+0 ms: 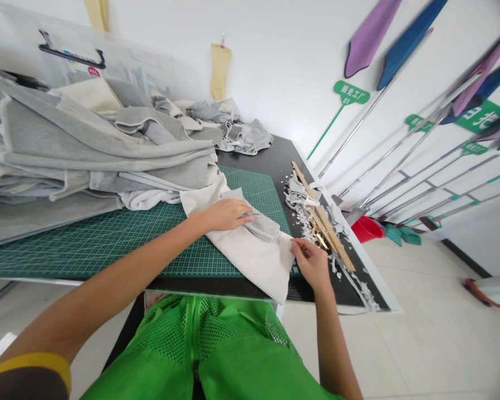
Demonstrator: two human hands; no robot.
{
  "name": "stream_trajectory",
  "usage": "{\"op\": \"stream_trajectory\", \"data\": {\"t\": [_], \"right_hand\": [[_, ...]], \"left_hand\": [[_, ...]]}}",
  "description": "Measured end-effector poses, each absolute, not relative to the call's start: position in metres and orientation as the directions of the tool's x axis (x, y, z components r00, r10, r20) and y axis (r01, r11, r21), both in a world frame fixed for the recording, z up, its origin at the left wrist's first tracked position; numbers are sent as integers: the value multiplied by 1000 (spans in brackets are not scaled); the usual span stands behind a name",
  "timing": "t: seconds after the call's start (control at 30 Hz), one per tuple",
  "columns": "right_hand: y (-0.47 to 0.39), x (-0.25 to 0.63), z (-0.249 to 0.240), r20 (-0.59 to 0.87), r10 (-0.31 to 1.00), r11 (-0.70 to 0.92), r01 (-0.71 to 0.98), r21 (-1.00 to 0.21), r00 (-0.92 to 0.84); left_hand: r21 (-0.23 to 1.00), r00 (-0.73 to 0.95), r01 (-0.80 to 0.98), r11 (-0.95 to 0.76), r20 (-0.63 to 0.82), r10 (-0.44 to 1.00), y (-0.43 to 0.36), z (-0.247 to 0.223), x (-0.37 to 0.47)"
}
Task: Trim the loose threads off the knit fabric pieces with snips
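"cream cloth (254,256), where?"
"centre of the frame, partly over the green mat (200,258)."
"and the grips?"
"right hand (312,261) pinches its right edge; left hand (225,215) rests on the folded grey piece (265,226), whether gripping i can't tell."
"farther off?"
"grey fabric heap (108,147), upper left."

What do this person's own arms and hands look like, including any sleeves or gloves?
The left hand and right hand are ungloved, both forearms bare. The left arm's dark sleeve ends in a yellow band; no right sleeve shows.
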State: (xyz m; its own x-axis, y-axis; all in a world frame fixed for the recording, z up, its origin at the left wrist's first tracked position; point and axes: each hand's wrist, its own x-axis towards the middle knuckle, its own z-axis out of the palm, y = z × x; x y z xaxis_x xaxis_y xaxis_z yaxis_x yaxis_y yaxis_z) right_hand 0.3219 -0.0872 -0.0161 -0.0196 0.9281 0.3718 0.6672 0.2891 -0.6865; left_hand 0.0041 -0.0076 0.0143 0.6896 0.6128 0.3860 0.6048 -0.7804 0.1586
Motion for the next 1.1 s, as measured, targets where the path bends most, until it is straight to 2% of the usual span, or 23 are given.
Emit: {"op": "stream_trajectory", "data": {"t": [1.1], "right_hand": [[-86, 324, -18, 358, 934, 276, 668, -691, -15]], "left_hand": [[157, 697, 604, -781, 372, 613, -7, 16, 2]]}}
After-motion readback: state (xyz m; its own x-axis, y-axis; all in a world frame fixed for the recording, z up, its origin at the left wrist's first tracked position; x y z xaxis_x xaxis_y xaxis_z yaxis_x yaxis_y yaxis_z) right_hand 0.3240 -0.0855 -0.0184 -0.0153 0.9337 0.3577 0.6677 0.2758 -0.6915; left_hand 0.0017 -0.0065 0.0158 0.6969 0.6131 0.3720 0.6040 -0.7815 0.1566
